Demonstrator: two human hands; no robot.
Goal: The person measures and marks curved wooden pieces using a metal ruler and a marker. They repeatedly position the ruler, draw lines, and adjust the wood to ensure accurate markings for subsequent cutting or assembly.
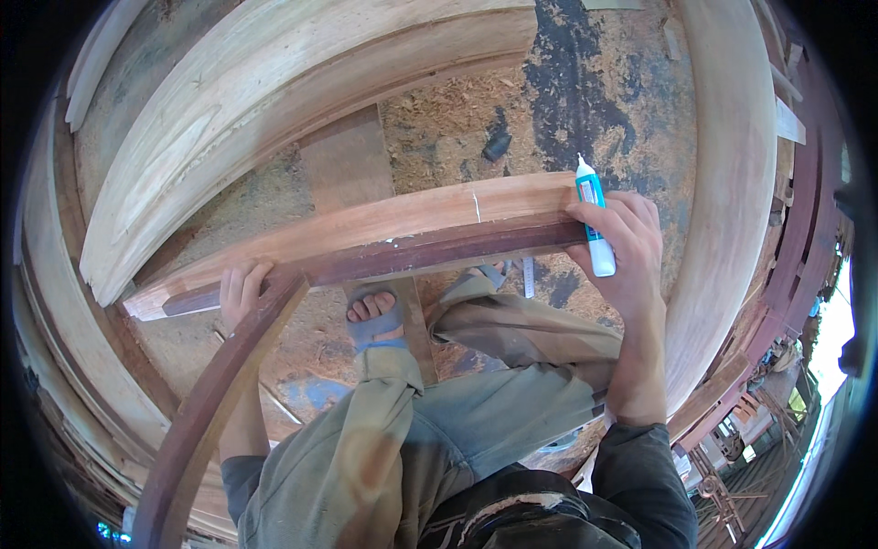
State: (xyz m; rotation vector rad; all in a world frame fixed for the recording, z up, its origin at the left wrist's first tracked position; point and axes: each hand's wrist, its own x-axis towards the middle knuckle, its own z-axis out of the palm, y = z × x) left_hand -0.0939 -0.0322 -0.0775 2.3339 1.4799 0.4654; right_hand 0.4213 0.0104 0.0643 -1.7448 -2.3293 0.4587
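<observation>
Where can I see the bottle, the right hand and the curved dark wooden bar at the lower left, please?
Bottle (590,190): head view, on its label.
Right hand (633,242): head view, on its back.
Curved dark wooden bar (207,392): head view, about midway along its dark face.

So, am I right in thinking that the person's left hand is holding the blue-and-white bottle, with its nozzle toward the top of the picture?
Not quite: the head view shows the right hand holding the blue-and-white bottle. The left hand is on the wooden piece instead. The nozzle does point toward the top.
</observation>
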